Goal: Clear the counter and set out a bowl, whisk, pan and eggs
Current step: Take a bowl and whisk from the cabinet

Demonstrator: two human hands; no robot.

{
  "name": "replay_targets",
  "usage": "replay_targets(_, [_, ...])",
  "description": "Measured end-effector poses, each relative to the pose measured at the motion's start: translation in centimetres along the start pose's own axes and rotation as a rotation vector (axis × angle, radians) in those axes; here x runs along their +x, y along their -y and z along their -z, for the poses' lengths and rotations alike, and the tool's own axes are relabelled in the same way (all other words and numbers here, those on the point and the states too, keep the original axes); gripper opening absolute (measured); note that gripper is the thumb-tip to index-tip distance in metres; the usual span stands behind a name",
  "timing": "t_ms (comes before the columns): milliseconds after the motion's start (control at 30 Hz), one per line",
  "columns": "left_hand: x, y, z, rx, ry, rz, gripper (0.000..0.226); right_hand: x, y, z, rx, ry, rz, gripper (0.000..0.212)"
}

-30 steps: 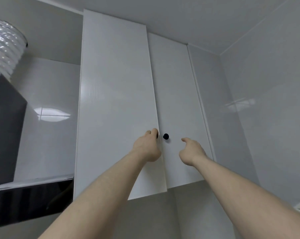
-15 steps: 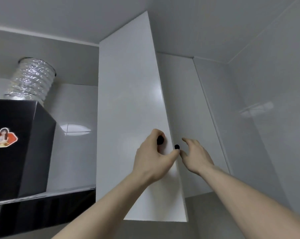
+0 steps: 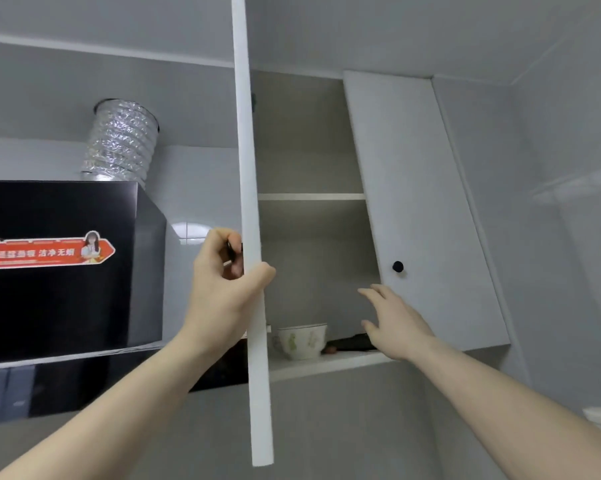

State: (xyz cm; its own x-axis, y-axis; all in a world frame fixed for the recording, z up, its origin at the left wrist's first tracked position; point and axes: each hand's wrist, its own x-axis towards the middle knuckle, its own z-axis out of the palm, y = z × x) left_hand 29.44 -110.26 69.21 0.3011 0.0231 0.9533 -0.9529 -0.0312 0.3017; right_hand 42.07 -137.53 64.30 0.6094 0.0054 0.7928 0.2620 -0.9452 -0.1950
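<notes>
Head view
Left hand: my left hand (image 3: 224,292) grips the open cabinet door (image 3: 252,216) edge, fingers curled around its knob.
Right hand: my right hand (image 3: 394,318) reaches in, fingers spread, holding nothing.
Bowl: a white bowl (image 3: 302,341) sits on the bottom shelf (image 3: 326,365), between my hands.

A white bowl (image 3: 302,340) with faint green markings stands upright on the open cupboard's bottom shelf (image 3: 330,364), near its front edge.
</notes>
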Motion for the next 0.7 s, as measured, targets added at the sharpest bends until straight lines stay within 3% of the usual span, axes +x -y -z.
replay_targets(267, [-1.0,-2.0,2.1,0.156,0.103,0.177,0.037,-3.3,3.1,-2.1,-0.007,0.134,-0.031,0.065])
replay_targets(400, [-1.6,-3.2,2.0,0.534,0.048,0.167,0.040,-4.0,3.4,-0.9,0.000,0.163,-0.046,0.068])
replay_targets(500, [-1.4,-4.5,1.7,0.737,-0.015,0.051,0.046,-3.9,3.2,0.6,0.014,0.156,-0.072,0.068])
replay_targets(600, [-0.9,-6.0,1.2,0.894,-0.058,-0.187,0.053,-3.6,3.3,1.5,0.017,0.150,-0.068,0.068])
replay_targets(700, [-0.3,-7.2,-1.3,0.996,0.026,-0.475,0.054,-3.3,3.0,2.4,0.031,0.143,-0.072,0.067])
